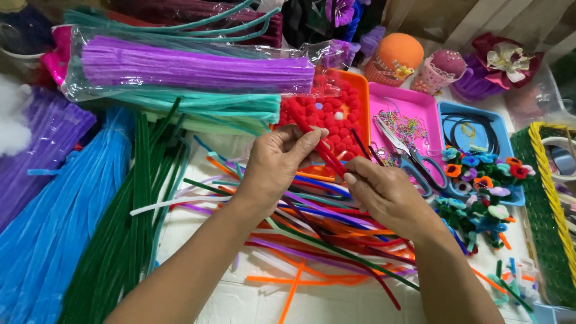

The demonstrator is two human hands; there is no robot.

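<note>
My left hand [277,163] and my right hand [384,195] meet over a heap of loose pipe cleaners [324,231] in orange, purple, green and red. Both hands pinch one red pipe cleaner [329,157], which runs slanted between the left fingertips and the right thumb. A dark maroon strand [361,145] sticks up just past my right fingers. Behind the hands lies an orange tray of red pom-poms [336,114].
Bundles of blue [54,228], dark green [126,240] and purple pipe cleaners [192,69] fill the left and back. A pink tray [414,105] holds scissors [414,159]. A blue tray [474,129] carries small pipe-cleaner flowers [480,174]. A green and yellow basket [549,204] stands at the right.
</note>
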